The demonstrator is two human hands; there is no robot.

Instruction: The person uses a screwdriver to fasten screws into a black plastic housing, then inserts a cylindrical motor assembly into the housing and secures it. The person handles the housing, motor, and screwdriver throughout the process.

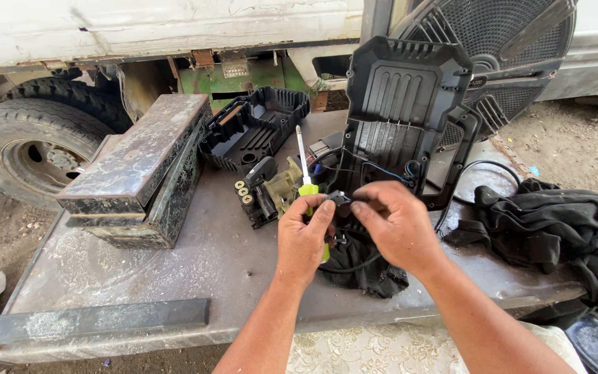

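Pinching small black connector (339,199), wires attached

Metal box (140,173) lies left of housing shell (254,128) on table (195,270).

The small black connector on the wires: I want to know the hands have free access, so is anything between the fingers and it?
Nothing visible does. The left hand and right hand already pinch the small black connector between their fingers. The green-handled screwdriver lies just behind the left hand, not between.
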